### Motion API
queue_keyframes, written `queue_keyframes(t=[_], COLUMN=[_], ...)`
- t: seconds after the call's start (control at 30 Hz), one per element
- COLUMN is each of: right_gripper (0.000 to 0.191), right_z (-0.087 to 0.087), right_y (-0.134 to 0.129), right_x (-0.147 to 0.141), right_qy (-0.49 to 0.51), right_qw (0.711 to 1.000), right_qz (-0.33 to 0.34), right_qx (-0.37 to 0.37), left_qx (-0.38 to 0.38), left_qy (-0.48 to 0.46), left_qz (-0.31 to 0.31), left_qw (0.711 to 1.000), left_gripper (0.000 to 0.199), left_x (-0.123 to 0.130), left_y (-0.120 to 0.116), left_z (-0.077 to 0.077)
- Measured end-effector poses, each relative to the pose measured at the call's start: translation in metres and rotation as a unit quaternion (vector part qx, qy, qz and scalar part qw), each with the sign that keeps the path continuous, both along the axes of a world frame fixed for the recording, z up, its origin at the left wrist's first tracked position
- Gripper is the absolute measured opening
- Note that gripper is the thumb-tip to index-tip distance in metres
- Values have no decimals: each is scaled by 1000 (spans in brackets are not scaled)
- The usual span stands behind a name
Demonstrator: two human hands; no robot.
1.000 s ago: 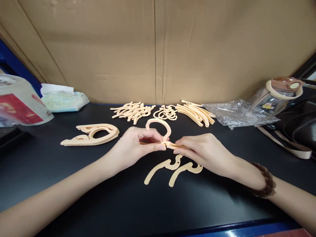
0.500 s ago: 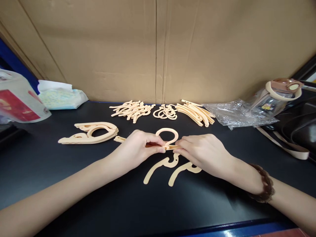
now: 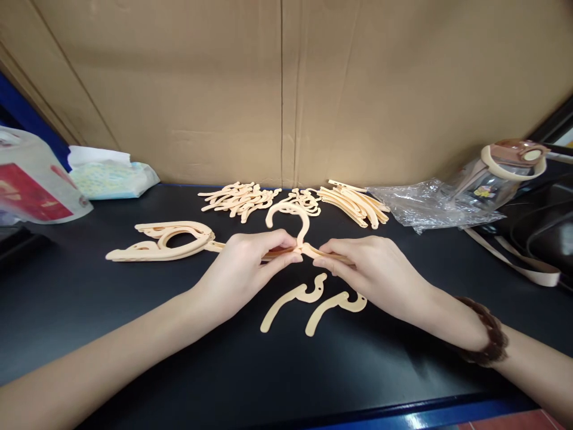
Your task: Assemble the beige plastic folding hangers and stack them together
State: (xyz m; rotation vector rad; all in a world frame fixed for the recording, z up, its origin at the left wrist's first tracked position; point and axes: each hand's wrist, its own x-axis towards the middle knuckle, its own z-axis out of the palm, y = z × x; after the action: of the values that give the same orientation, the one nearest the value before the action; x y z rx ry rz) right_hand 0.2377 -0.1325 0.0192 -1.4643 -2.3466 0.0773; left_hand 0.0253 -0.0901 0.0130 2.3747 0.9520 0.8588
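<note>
Between my hands is a cream plastic clothes hanger with its curved hook standing up. My left hand is closed on its left arm, thumb and fingers pinching close to the hook's base. On the right arm, my right hand has a similar pinch just beyond the centre joint. Two loose curved pieces lie on the table below: one curved piece in full view, the other curved piece partly under my right hand. Left of my left hand rest folded hangers, stacked together.
Along the back of the black table lie piles of small curved parts, hooks and long arms. Clear plastic wrap and a water bottle stand right. A tissue pack and a plastic bag are left.
The hook has risen and swung so its open end now points left. My right hand has shifted slightly right, showing more of the hanger's centre. The loose pieces have stayed put.
</note>
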Motion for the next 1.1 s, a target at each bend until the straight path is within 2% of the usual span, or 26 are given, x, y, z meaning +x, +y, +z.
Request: queue_keyframes(t=[0.07, 0.17, 0.27, 0.4, 0.47, 0.5, 0.57, 0.63, 0.7, 0.77, 0.83, 0.9, 1.0, 1.1], right_gripper=[31, 34, 38, 30, 28, 32, 40, 42, 43, 42, 37, 31, 31, 36], right_z=[5, 10, 11, 2, -3, -5, -6, -5, -4, -3, -4, -6, -9, -12], right_y=[2, 10, 22, 34, 35, 34, 31, 25, 18, 11, 6, 4, 5, 9], right_x=[2, 13, 25, 35, 35, 34, 31, 26, 18, 10, 4, 0, 2, 9], right_qy=[77, 168, 211, 251, 254, 239, 168, 64, -29, -95, -132, -146, -153, -153], right_qw=[996, 984, 973, 962, 962, 965, 969, 950, 925, 915, 914, 915, 921, 931], right_qz=[-17, -58, -93, -98, -98, -104, -123, -124, -78, -8, 56, 91, 105, 71], right_qx=[-34, -27, -20, -44, -26, 10, 135, 280, 370, 391, 380, 366, 343, 323], left_qx=[25, 99, 149, 155, 158, 163, 187, 230, 278, 314, 335, 336, 289, 238], left_qy=[5, 48, 87, 93, 100, 103, 107, 111, 114, 111, 106, 104, 100, 59], left_qz=[-5, 14, 46, 79, 87, 89, 87, 76, 52, 19, -13, -31, -28, 36], left_qw=[1000, 994, 984, 980, 979, 977, 973, 964, 952, 943, 936, 936, 952, 969], left_gripper=[23, 37, 33, 29, 28, 28, 29, 30, 29, 26, 22, 20, 21, 41], left_x=[-1, -5, -11, -17, -18, -18, -18, -17, -16, -13, -9, -5, 0, 5], left_y=[1, 7, 18, 28, 29, 29, 27, 24, 20, 13, 5, -1, -6, -9], left_z=[-2, -5, -5, -2, -2, -2, -3, -3, -4, -4, -3, -3, -6, -12])
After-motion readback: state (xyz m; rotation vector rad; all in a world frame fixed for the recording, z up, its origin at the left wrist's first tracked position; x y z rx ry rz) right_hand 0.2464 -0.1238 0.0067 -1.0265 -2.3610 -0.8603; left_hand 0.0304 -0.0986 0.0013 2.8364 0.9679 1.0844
